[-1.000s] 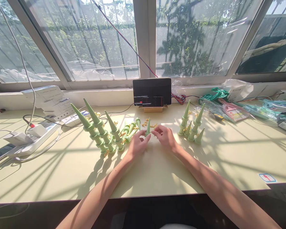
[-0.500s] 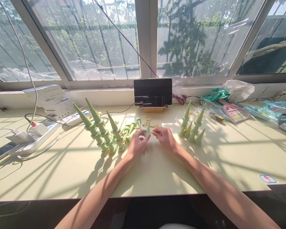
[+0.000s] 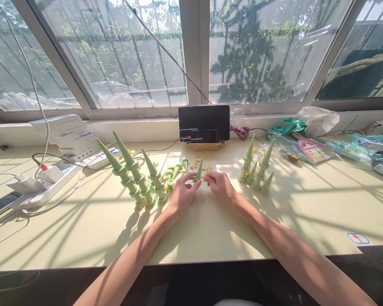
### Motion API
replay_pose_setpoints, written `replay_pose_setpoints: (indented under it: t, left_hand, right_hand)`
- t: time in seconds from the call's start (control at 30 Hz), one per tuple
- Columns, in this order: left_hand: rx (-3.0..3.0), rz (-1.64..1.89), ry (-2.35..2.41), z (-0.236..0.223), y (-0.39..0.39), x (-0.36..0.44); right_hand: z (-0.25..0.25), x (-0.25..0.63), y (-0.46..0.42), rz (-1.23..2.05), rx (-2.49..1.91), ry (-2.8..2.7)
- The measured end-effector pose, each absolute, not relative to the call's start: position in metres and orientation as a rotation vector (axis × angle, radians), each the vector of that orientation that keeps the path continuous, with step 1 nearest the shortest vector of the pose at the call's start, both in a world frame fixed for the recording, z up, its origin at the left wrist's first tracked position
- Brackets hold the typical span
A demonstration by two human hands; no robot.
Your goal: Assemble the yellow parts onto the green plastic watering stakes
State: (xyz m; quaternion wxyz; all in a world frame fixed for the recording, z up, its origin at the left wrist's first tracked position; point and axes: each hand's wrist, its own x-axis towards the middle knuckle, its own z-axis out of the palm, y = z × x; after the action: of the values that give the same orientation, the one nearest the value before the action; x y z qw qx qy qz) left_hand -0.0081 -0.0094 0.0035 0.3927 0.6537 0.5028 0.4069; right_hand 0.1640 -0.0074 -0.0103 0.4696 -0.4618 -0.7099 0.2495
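Between thumb and fingers, my left hand [image 3: 182, 192] is closed on a green cone [image 3: 199, 170], point upward. Just right of it, my right hand [image 3: 221, 186] makes a pinch around a small yellow piece, mostly hidden by the fingertips. Behind both hands lie several loose yellow pieces [image 3: 207, 168]. A pile of loose green parts [image 3: 175, 171] rests beyond my left hand. Several tall green spired towers [image 3: 137, 174] with yellow bits stand on the left. Shorter green spired pieces [image 3: 258, 176] stand to the right.
A black tablet [image 3: 204, 119] with a phone [image 3: 204, 136] before it leans near the window. On the left are a power strip [image 3: 47, 191], cables and white boxes [image 3: 67, 131]. Plastic bags [image 3: 315, 146] and a yellow-black tool [image 3: 291, 157] lie at the right. The table [image 3: 210, 238] has a sticker [image 3: 358, 238].
The green cone in my left hand has tilted slightly to the right and risen a little. My right hand stays close beside it; the yellow piece shows less.
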Motion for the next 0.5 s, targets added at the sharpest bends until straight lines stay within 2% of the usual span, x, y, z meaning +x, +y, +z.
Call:
replay_pose_setpoints:
  t: [0.5]
  left_hand:
    - [1.635,1.008,1.267,0.0048,-0.0098,-0.0081]
  right_hand:
    - [-0.0092,0.1625,-0.0090,0.601,-1.182,-1.748]
